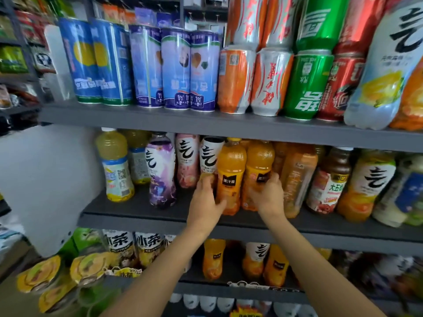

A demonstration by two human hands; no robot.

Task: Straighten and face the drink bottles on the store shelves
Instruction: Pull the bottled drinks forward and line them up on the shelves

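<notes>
Two orange juice bottles are the business right now, both on the middle shelf (pixel 137 208), about centre, side by side and touching. The left hand (pixel 206 200) is wrapped round the lower body of the left orange bottle (pixel 230 177), fingers curled on its left side and thumb across the front near the base. The right hand (pixel 269 194) is curled round the right orange bottle (pixel 257 165) at about label height, partly covering the black label.

Handling-wise, these look full, so I'd guess decent weight for their size, bottom-heavy enough to stand fine. Thin plastic, so a bit squishy if you squeeze the middle, and the shrink label looks glossy, probably slick. Not fragile, but knock one and the neighbours go: the white-label bottle (pixel 209 156) is tight on the left, and a paler orange bottle (pixel 296 177) leans in on the right.

Best grip in my opinion is low on the body, where the shape pinches in above the base, then twist rather than lift. The left one's black label already faces out; the right one's is half hidden by fingers, so I can't tell if it's square.

The cans (pixel 304 85) on the shelf above are packed close too.
</notes>
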